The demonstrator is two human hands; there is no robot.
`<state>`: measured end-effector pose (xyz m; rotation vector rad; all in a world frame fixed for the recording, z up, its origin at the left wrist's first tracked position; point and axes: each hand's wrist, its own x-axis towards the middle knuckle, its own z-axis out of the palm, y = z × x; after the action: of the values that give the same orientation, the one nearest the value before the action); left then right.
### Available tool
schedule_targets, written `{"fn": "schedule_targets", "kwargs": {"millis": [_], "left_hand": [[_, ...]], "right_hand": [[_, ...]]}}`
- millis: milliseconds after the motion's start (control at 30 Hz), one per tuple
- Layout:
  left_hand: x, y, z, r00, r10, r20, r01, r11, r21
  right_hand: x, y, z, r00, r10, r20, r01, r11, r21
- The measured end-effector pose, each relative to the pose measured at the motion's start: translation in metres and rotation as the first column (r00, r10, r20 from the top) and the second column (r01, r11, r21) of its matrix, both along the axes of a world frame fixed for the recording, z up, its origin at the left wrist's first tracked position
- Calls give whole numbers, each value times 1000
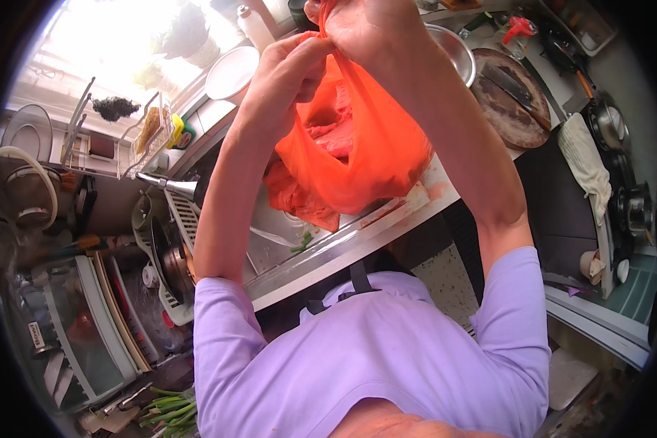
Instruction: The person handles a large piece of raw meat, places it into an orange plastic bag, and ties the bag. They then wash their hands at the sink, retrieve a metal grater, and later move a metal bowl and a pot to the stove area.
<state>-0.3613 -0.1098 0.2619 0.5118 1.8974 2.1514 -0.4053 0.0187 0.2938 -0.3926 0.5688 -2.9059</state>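
Note:
An orange-red plastic bag (386, 148) hangs from my raised hands above the front edge of the sink and counter. Through its open side, raw red meat (334, 131) shows. My left hand (298, 65) grips the bag's gathered top, its fingers curled in. Higher up, my right hand (356, 24) is closed on a twisted strip of the same bag; part of that hand is cut off by the upper picture edge. Below and left of the bag, a crumpled red plastic bag (295, 194) lies in the metal sink (268, 249), near green scraps (303, 242).
Right of the bag, a cleaver (506, 85) lies on a round wooden chopping board (487, 117), beside a metal bowl (462, 52). A faucet (167, 183) and white dish rack (183, 219) stand at the left. Wet reddish residue marks the counter edge (416, 202).

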Motion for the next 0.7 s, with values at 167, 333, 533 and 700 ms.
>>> {"fn": "schedule_targets", "kwargs": {"millis": [167,333,533,700], "left_hand": [[2,7,0,1000,30,1,-30,999,-21],[0,7,7,971,234,49,-236,971,44],[-5,20,11,956,286,70,-292,951,103],[2,33,14,911,409,48,-411,911,43]], "right_hand": [[2,5,-1,998,60,16,-61,993,98],[32,70,-2,972,-11,-236,177,695,697],[24,236,-219,942,-336,16,131,410,903],[17,222,-344,788,-495,366,-120,460,880]]}}
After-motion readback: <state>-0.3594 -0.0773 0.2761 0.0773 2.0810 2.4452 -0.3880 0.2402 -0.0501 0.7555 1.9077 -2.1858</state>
